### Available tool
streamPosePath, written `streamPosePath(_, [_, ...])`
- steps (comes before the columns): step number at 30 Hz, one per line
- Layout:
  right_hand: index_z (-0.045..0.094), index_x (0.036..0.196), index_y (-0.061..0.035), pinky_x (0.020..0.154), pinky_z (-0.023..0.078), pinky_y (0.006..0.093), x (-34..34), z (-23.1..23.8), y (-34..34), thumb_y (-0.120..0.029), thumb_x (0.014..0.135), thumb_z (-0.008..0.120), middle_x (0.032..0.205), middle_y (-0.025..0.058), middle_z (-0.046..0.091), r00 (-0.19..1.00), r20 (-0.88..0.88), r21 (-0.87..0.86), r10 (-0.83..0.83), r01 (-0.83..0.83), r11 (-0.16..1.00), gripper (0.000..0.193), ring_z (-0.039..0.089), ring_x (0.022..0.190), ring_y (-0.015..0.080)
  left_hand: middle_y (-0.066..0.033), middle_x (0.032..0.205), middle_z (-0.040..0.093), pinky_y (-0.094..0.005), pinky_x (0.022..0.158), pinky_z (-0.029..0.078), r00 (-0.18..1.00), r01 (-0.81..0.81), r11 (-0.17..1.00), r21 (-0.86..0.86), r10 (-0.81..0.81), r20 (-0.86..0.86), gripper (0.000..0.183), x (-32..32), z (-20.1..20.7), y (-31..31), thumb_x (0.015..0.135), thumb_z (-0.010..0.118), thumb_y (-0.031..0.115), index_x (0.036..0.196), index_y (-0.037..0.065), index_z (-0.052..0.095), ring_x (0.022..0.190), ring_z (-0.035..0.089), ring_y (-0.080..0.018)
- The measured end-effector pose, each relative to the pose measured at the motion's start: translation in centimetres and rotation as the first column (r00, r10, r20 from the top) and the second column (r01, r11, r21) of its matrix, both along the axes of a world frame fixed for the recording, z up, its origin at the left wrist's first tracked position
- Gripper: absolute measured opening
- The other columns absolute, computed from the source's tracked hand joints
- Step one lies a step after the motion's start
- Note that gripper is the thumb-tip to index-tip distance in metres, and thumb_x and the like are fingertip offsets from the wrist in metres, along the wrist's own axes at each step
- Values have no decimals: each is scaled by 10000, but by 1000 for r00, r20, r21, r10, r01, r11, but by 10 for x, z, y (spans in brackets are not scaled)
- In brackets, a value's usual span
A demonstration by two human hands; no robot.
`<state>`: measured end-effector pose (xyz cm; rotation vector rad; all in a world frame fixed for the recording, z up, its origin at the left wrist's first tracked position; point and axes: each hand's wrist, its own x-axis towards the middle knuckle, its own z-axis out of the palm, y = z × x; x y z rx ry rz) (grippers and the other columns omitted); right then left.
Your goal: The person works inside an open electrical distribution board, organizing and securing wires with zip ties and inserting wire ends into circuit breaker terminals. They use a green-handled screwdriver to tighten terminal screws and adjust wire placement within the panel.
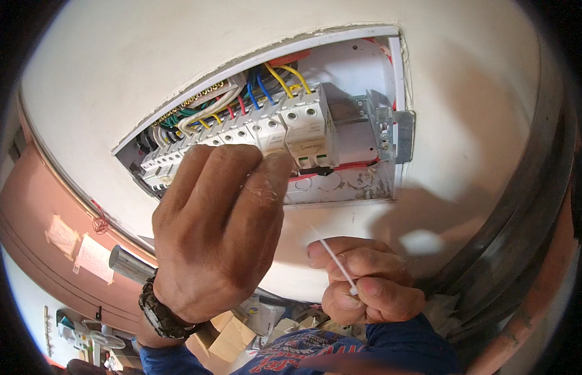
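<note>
My right hand (372, 281) is closed, with thumb and finger pinching a thin white cable tie (336, 258) near its small head. The tie slants up and left toward my left hand (222, 215), where its far part blurs out. Curled in front of the breaker row, my left hand has its fingertips turned away, so what they hold is hidden. Behind it, white circuit breakers (306, 134) stand side by side in a recessed metal distribution box (341, 62). Yellow wires (280, 78), blue wires (260, 89) and red wires (242, 105) enter the breakers from above.
A brass terminal strip (203, 95) with green and white wires lies at the box's upper left. A metal latch plate (404, 136) juts from its right edge. Below are an open cardboard box (231, 334), a metal tube (130, 264) and papers taped to the wall (94, 257).
</note>
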<state>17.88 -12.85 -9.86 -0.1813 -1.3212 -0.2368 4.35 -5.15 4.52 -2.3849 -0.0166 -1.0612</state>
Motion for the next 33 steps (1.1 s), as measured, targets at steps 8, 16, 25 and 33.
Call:
streamPosePath(8, [464,1339,-46,683,699,478,-14,0,17,-68,1070,625,1233,237,650,976,-172,52,-137,148,988,315,779,914,387,-150,959,694,-408,701,558,998,-1,996,95,-4,57,350,0,9,2,812,773,-106,1134,19,713,823,684,-311])
streamPosePath(16, [496,1358,-9,728,682,470,-1,-7,33,38,1042,599,1167,319,688,950,-272,108,152,-127,986,336,777,962,395,-148,966,697,-402,711,562,997,-54,995,82,49,64,311,4,6,4,822,788,-90,1106,21,726,835,692,-303])
streamPosePath(25, [473,1327,-44,627,656,384,6,-11,32,-8,1061,575,1153,283,709,837,-431,63,339,-347,936,287,782,929,373,-135,966,703,-404,709,564,988,-148,988,33,147,40,313,2,1,-10,806,803,-75,1094,29,737,838,699,-292])
streamPosePath(33, [512,1280,-50,616,649,387,11,-5,31,-15,1057,585,1124,253,717,761,-462,73,456,-480,874,237,781,953,372,-145,954,708,-406,700,567,988,-151,987,58,148,48,321,2,3,-15,804,806,-86,1096,31,745,833,709,-290])
